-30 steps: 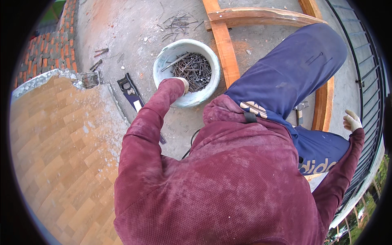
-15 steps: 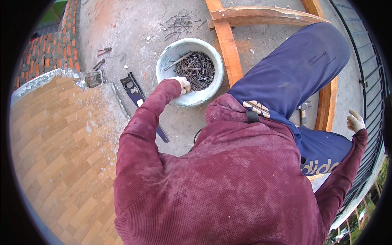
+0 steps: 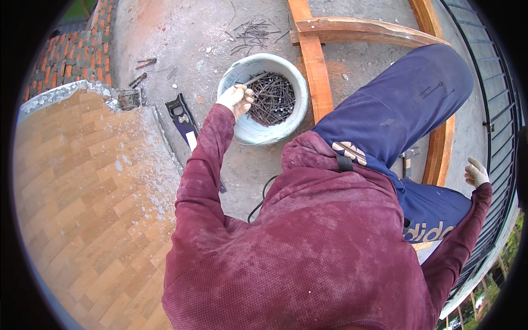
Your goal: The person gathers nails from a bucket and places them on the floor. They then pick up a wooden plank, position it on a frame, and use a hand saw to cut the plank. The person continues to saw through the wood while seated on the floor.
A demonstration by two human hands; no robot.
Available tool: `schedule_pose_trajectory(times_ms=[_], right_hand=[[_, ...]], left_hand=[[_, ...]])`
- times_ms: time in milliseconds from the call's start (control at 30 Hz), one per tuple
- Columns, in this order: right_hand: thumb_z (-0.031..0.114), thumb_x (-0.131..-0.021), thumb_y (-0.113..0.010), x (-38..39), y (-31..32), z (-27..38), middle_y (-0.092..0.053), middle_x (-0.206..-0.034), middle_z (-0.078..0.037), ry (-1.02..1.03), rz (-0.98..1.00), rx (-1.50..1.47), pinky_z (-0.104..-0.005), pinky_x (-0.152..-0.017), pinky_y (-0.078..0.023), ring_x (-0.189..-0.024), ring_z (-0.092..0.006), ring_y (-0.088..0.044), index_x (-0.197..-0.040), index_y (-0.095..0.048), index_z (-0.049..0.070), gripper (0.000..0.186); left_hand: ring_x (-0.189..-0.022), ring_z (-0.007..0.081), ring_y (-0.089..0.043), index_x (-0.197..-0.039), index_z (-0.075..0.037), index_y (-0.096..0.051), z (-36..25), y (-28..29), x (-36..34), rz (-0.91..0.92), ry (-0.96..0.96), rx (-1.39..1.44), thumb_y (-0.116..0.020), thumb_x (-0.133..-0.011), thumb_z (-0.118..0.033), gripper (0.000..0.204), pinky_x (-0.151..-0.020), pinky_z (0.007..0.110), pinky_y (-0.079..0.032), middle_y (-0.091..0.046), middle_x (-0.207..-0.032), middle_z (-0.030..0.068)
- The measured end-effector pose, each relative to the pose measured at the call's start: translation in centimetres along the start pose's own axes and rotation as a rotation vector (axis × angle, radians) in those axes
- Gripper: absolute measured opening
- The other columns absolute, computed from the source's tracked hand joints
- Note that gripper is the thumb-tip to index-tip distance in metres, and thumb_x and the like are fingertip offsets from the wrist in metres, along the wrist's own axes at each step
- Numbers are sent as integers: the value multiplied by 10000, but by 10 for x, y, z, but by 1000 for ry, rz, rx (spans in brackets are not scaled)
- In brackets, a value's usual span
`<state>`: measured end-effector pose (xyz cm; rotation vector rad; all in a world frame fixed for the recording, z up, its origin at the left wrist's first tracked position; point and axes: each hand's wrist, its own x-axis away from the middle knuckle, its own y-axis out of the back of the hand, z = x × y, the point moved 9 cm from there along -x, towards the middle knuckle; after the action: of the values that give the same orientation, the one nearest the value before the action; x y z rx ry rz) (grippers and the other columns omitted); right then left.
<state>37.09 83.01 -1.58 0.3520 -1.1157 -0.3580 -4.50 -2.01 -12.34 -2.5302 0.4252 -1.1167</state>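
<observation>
Rusty nails (image 3: 272,99) fill the white bucket (image 3: 250,132) on the concrete floor (image 3: 181,33). Left hand (image 3: 235,99) sits at its rim, fingers pinching a nail or two: picking, I judge. Lifting them clear seems next. Right hand (image 3: 476,173) hangs apart, fingers loosely spread.

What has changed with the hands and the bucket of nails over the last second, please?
The left hand has drawn back from the far side of the white bucket to its near-left rim, and its fingers now pinch what looks like a nail. The right hand has stayed out by the railing, holding nothing visible. The bucket, the nails in it and the wooden frame have not moved.
</observation>
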Motion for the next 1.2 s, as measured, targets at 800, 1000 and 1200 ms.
schedule_pose_trajectory(times_ms=[800, 1000, 1200], right_hand=[[165, -945, -542, 21, -14, -10, -676, -926, -67, -168, -77, 18, -332, -581, -557, -636, -168, -641, -1432, -483, 83, 497], [171, -937, -542, 25, -13, -6, -681, -945, -55, -155, -70, 27, -338, -593, -557, -643, -169, -647, -1422, -504, 100, 492], [208, -933, -556, 32, -16, 2, -681, -989, -45, -165, -50, 100, -333, -648, -554, -720, -161, -654, -1417, -523, 103, 497]], left_hand=[[-940, 219, -694, -1245, -105, -532, -98, -41, -69, -40, -327, 237, -552, -1010, -155, 240, -686, 346, -599, -685, -1124, 84], [-950, 240, -695, -1313, -103, -507, -122, -38, -90, -192, -332, 146, -533, -1011, -145, 306, -706, 361, -598, -682, -1135, 88], [-971, 233, -692, -1284, -79, -603, -187, 8, -107, -647, -396, -790, -673, -925, -228, 395, -837, 349, -563, -704, -1138, 82]])
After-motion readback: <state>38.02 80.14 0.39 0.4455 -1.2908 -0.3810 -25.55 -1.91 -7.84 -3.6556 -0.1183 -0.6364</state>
